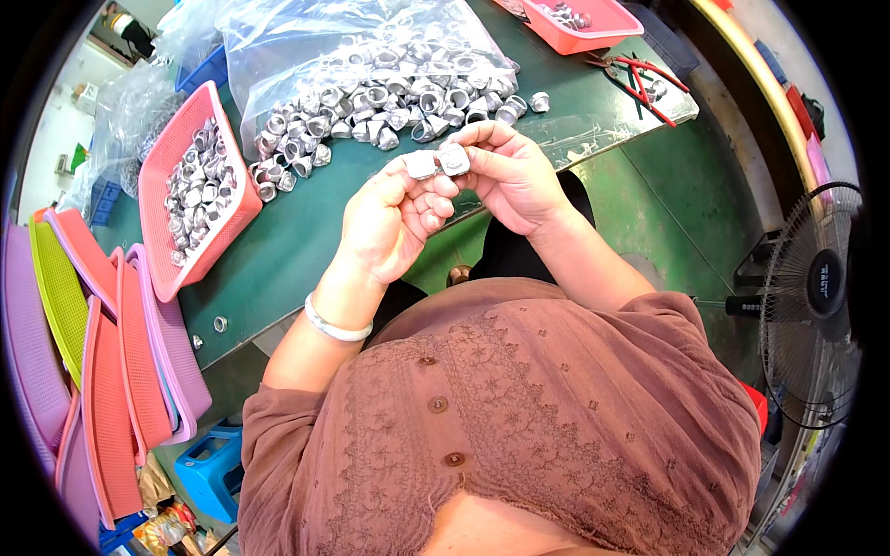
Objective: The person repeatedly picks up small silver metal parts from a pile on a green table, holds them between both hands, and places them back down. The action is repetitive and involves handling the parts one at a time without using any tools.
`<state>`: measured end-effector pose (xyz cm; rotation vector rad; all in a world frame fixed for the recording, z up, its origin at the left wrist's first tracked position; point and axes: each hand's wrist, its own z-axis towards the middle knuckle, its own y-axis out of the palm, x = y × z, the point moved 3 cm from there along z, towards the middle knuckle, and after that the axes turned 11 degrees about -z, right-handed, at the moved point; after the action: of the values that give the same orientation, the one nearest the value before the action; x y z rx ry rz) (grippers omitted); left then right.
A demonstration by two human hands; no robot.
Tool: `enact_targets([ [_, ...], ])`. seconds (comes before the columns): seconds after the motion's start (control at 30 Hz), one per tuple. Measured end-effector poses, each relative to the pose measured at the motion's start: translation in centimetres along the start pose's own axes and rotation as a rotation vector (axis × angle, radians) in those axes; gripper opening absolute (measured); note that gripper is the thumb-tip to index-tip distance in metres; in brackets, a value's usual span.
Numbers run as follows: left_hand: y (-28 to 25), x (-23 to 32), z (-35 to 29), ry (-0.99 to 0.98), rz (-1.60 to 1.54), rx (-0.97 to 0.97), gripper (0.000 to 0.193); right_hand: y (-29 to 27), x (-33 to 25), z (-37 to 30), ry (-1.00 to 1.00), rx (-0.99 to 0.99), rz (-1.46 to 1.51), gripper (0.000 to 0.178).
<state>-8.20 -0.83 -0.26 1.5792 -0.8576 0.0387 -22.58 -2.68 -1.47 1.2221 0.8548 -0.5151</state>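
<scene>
Just past the table's near edge, my two hands meet in front of me. My left hand pinches a silver-grey metal ring with a broad, squarish face. Against it, my right hand grips a second chunky ring between thumb and fingers. The faces of both rings are turned up and sit side by side; their bands are mostly hidden by my fingers. Beyond my hands, a heap of similar rings spreads over the green table. More of them lie in a pink basket at the left.
A clear plastic bag partly covers the heap. Red-handled pliers lie at the table's right, near a red basket. Stacked colored baskets and a blue stool stand left. A black fan is right.
</scene>
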Motion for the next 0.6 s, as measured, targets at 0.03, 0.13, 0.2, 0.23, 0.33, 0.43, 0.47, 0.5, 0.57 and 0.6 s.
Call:
enact_targets([
  [0.03,-0.04,-0.02,0.01,0.006,0.003,-0.007,0.026,0.04,0.0,0.0,-0.002,0.0,0.001,0.011],
  [0.13,0.02,-0.04,-0.06,-0.004,-0.011,-0.02,0.025,0.06,0.13,0.0,-0.002,-0.004,-0.002,0.011],
  [0.2,0.03,-0.12,-0.09,-0.009,-0.019,-0.029,0.024,0.2,0.07,-0.08,-0.007,-0.004,-0.005,0.011],
  [0.23,0.03,-0.15,-0.1,-0.012,-0.024,-0.034,0.024,0.26,0.04,-0.11,-0.009,-0.003,-0.006,0.011],
  [0.33,0.15,-0.11,-0.19,-0.03,-0.051,-0.024,0.023,0.33,-0.02,-0.07,-0.017,-0.016,-0.019,0.01],
  [0.43,0.28,-0.08,-0.32,-0.032,-0.047,-0.015,0.022,0.35,0.08,-0.08,-0.019,-0.017,-0.027,0.01],
  [0.47,0.28,-0.05,-0.32,-0.034,-0.048,-0.015,0.022,0.39,0.1,-0.09,-0.018,-0.011,-0.032,0.01],
  [0.5,0.27,-0.03,-0.31,-0.036,-0.048,-0.015,0.022,0.45,0.11,-0.11,-0.017,-0.006,-0.037,0.01],
  [0.57,0.28,0.01,-0.32,-0.035,-0.042,-0.011,0.023,0.5,0.17,-0.07,-0.019,0.003,-0.047,0.01],
  [0.6,0.32,0.01,-0.33,-0.032,-0.037,-0.007,0.023,0.49,0.21,-0.06,-0.023,0.007,-0.052,0.01],
])
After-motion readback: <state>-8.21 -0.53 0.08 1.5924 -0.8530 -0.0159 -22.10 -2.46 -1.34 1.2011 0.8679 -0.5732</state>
